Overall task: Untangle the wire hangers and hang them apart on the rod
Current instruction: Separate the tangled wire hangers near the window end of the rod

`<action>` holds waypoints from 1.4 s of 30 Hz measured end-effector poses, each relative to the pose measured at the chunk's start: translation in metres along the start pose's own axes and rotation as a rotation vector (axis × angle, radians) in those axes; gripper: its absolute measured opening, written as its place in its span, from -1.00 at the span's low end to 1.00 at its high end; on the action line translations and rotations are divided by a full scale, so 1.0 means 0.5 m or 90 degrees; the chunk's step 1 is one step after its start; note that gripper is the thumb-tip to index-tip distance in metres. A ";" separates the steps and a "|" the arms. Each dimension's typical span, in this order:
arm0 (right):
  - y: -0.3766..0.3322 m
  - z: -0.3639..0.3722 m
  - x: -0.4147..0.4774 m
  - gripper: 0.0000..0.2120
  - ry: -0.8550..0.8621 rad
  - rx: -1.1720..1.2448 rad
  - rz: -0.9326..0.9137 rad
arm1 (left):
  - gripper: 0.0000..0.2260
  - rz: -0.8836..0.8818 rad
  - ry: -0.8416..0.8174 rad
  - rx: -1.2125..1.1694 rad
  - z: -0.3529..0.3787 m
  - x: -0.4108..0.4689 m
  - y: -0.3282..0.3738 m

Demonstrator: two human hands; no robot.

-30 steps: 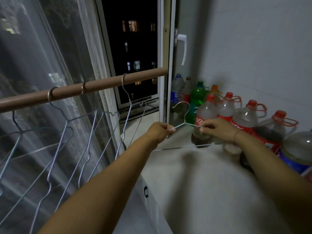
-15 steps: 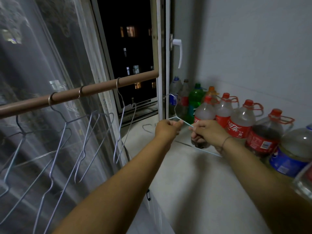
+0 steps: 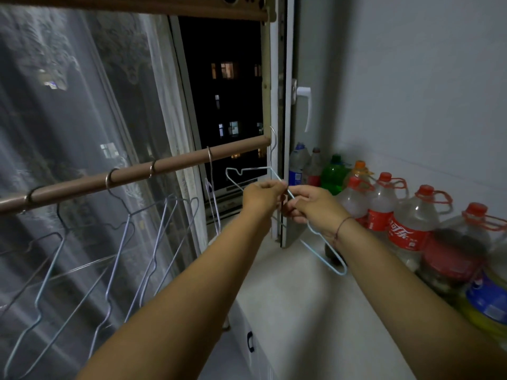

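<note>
Item: pale-blue wire hanger (image 3: 323, 244), frame centre; left hand (image 3: 262, 194) and right hand (image 3: 310, 205) both pinched on it, hook raised toward brown rod (image 3: 175, 167) end for hanging.

Home laundry nook: curtained window (image 3: 225, 105), hanger rod (image 3: 164, 167), stored drink bottles (image 3: 406, 215).

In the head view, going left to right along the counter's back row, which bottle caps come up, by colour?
Blue-capped bottle → green bottle → orange cap → red-capped cola bottles. The dark-capped one behind the blue overlaps too much to place.
</note>
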State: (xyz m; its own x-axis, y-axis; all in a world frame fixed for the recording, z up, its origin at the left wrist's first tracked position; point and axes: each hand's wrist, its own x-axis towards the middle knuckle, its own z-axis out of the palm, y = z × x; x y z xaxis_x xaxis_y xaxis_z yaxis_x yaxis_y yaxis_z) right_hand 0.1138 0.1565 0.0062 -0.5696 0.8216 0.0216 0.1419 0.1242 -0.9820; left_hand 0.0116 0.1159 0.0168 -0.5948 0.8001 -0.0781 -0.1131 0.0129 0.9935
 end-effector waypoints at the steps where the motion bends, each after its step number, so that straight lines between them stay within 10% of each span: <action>1: -0.006 0.005 0.006 -0.60 -0.002 -0.007 -0.001 | -0.93 -0.001 0.004 0.003 -0.003 0.005 0.008; 16: 0.011 0.024 0.016 -0.85 0.018 -0.017 0.014 | -0.91 -0.043 -0.002 0.037 -0.008 0.004 -0.008; 31: -0.031 0.115 -0.050 -0.66 0.161 -0.139 -0.204 | -0.69 0.181 0.083 0.112 -0.150 -0.118 0.056; 42: -0.043 0.368 -0.146 -0.56 -0.035 -0.008 -0.145 | -0.68 0.158 0.205 0.116 -0.365 -0.184 0.015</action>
State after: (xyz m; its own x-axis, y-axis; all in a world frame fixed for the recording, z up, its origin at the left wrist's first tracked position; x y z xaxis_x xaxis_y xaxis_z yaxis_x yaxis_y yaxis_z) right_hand 0.0033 -0.0087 -0.0088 -0.6319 0.7398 0.2312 0.0153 0.3102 -0.9506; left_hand -0.0796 -0.0671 0.0166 -0.8069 0.5652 0.1714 0.1892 -0.0275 0.9815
